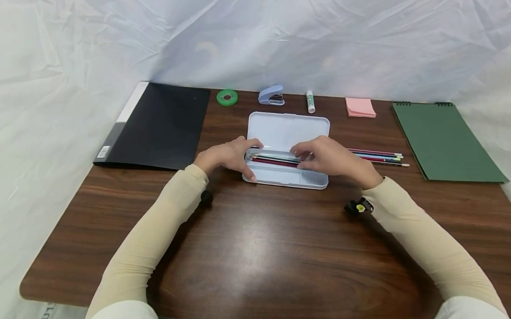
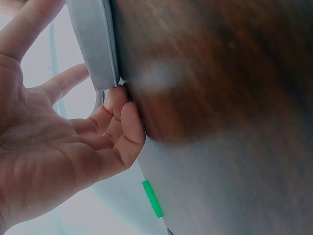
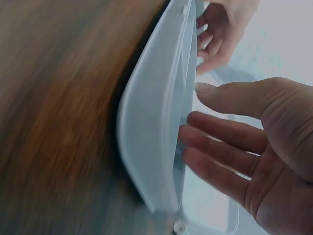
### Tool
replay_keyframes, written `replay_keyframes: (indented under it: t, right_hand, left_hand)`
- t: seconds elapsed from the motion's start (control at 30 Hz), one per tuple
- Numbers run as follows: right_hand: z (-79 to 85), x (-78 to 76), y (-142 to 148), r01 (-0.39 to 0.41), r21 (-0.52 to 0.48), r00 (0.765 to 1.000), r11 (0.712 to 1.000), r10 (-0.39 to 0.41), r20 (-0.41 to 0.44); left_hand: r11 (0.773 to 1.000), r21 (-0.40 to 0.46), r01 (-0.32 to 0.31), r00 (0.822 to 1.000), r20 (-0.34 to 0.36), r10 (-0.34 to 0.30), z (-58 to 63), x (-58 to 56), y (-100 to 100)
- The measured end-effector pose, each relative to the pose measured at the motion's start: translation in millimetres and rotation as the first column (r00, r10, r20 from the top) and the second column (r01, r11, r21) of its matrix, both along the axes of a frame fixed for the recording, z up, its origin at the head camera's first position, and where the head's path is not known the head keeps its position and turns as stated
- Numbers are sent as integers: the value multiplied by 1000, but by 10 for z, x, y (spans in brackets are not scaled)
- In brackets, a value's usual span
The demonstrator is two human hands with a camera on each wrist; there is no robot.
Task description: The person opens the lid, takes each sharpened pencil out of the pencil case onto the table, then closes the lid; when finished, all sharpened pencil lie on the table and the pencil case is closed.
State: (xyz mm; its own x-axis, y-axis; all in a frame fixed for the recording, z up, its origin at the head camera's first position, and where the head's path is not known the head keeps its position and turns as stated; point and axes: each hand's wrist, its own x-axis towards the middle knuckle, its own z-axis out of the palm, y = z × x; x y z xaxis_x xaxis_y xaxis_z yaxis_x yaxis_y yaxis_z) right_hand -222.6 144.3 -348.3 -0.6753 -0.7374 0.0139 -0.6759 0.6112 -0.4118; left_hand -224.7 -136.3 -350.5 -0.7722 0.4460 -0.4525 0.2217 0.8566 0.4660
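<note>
An open white pencil case (image 1: pixel 287 130) lies mid-table, its lid tipped back. Several pencils (image 1: pixel 276 159) lie in its back compartment. My left hand (image 1: pixel 234 155) holds the case's left end, thumb at the front corner and a finger over the back edge; in the left wrist view, the fingers of this hand (image 2: pixel 63 127) curl at the end of the case (image 2: pixel 95 44). Over the right half of the case is my right hand (image 1: pixel 327 158). In the right wrist view its fingers (image 3: pixel 220 132) dip past the rim with the thumb apart; what the fingertips touch is hidden.
More pencils (image 1: pixel 382 157) lie right of the case, beside a green spiral notebook (image 1: pixel 449 143). Along the back are green tape (image 1: pixel 227 91), a blue stapler (image 1: pixel 268 91), a glue stick (image 1: pixel 310 102) and pink sticky notes (image 1: pixel 360 106). A black folder (image 1: pixel 161 125) lies left.
</note>
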Motion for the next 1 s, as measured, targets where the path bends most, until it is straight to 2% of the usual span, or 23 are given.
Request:
replay_keyframes:
  t: [0.3, 0.53, 0.8, 1.0]
  right_hand:
    - [18, 39, -196, -18, 152, 1000, 988, 16, 14]
    - [11, 32, -268, -29, 200, 997, 979, 13, 80]
    - [19, 3, -355, -83, 250, 987, 965, 45, 154]
    - [0, -22, -353, -93, 245, 986, 965, 54, 160]
  left_hand:
    - [1000, 7, 3, 1000, 6, -3, 14, -7, 6]
    - [1000, -6, 6, 1000, 10, -6, 22, -12, 11]
    - [1000, -11, 2, 1000, 17, -2, -2, -24, 12]
    - [1000, -15, 1, 1000, 15, 0, 3, -26, 4]
